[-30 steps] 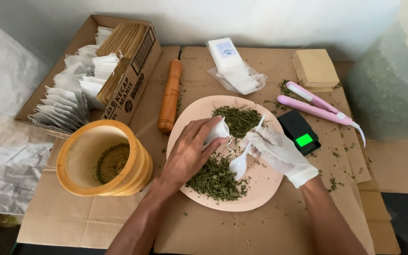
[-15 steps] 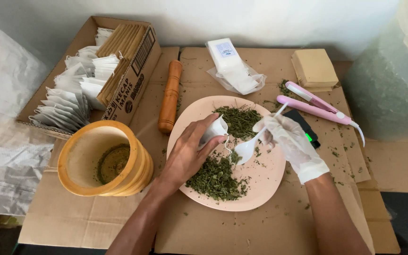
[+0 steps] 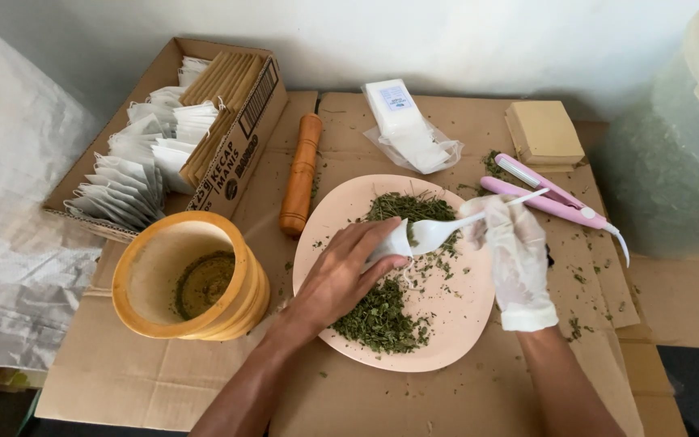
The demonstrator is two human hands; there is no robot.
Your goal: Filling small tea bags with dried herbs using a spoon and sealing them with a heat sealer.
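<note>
The gloved right hand (image 3: 516,257) covers the small scale completely; the translucent bin (image 3: 689,137) runs off the right edge; the white sachet (image 3: 388,243) hides mostly under the left hand (image 3: 348,273).

yellow bucket (image 3: 190,279), cardboard box (image 3: 246,113), wooden roller (image 3: 300,173)

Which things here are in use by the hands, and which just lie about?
In use: left hand holding small white bag; gloved right hand holding white spoon; pink plate of dried green leaves.

Lying about: wooden roller; yellow tub; cardboard box of bags; pink sealer.
</note>
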